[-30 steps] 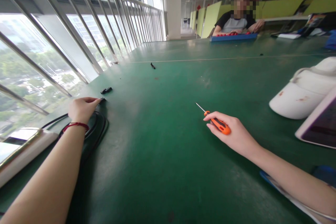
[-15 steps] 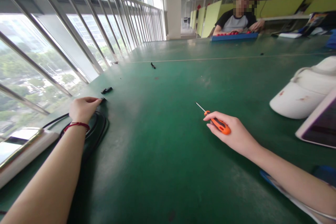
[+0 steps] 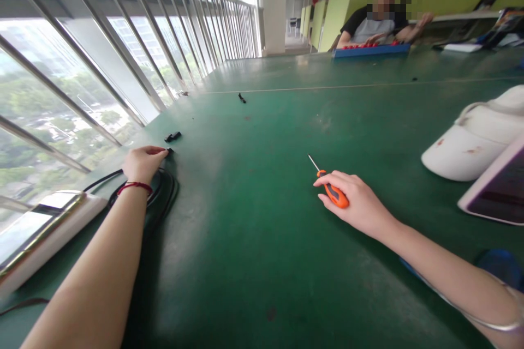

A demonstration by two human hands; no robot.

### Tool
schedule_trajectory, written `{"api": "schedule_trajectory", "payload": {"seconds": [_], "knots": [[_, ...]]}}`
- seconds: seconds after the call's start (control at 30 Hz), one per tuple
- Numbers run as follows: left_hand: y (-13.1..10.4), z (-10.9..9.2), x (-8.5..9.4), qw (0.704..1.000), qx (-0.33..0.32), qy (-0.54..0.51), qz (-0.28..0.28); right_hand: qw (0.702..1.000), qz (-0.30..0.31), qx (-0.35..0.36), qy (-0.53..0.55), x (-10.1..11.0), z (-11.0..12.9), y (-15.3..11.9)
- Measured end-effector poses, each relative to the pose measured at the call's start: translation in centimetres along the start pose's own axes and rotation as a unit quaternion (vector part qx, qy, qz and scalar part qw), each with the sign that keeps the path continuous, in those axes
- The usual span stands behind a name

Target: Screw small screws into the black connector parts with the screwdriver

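Note:
My left hand (image 3: 143,164) is closed, thumb and fingertips pinching a small black piece (image 3: 170,151) at the table's left side. What kind of part it is, I cannot make out. Under the wrist and beside it lies a coil of black cable (image 3: 174,191). Just beyond the fingertips rests another small black part (image 3: 172,137). On the right, my right hand (image 3: 356,202) is closed around the orange and black handle of a screwdriver (image 3: 336,195). Its thin metal shaft points forward and left, low over the green table (image 3: 245,240).
A white power-strip-like box (image 3: 53,245) lies at the left edge near the metal railing (image 3: 164,22). At right stand a white container (image 3: 470,147) and a pink-framed tablet (image 3: 499,196). Farther off are a black bit (image 3: 242,98) and a person (image 3: 376,27) behind a blue tray (image 3: 372,51).
The whole view has shifted slightly. My left hand keeps its pinch on the small black piece, and my right hand keeps the screwdriver, with its fingers a little changed around the handle.

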State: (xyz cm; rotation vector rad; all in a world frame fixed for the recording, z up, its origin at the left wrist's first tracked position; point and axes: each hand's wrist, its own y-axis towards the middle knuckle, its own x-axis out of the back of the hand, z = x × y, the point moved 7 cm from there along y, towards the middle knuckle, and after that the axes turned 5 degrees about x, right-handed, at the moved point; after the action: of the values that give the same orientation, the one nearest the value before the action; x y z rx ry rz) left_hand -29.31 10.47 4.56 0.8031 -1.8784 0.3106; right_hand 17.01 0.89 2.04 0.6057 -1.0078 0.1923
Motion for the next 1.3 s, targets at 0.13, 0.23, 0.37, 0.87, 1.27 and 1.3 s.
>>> {"api": "schedule_trajectory", "payload": {"seconds": [0.13, 0.23, 0.37, 0.87, 1.27, 1.3], "knots": [[0.1, 0.0, 0.0, 1.0, 0.0, 0.0, 0.008, 1.0, 0.012, -0.001, -0.007, -0.2, -0.1, 0.0], [-0.2, -0.2, 0.2, 1.0, 0.0, 0.012, -0.002, 1.0, 0.013, 0.01, -0.016, -0.3, -0.1, 0.0], [-0.6, -0.6, 0.4, 1.0, 0.006, 0.024, -0.002, 1.0, 0.009, 0.016, -0.02, -0.3, 0.1, 0.0], [0.1, -1.2, 0.0, 0.999, -0.024, -0.026, 0.009, 0.999, 0.034, 0.001, -0.013, -0.5, 0.3, 0.1], [-18.5, -20.7, -5.4, 0.854, -0.476, -0.139, 0.155, 0.973, -0.118, -0.117, 0.16, 1.3, -1.1, -0.6], [-20.3, -21.6, -6.3, 0.834, -0.511, -0.121, 0.167, 0.97, -0.134, -0.111, 0.167, 1.5, -1.0, -0.6]]}}
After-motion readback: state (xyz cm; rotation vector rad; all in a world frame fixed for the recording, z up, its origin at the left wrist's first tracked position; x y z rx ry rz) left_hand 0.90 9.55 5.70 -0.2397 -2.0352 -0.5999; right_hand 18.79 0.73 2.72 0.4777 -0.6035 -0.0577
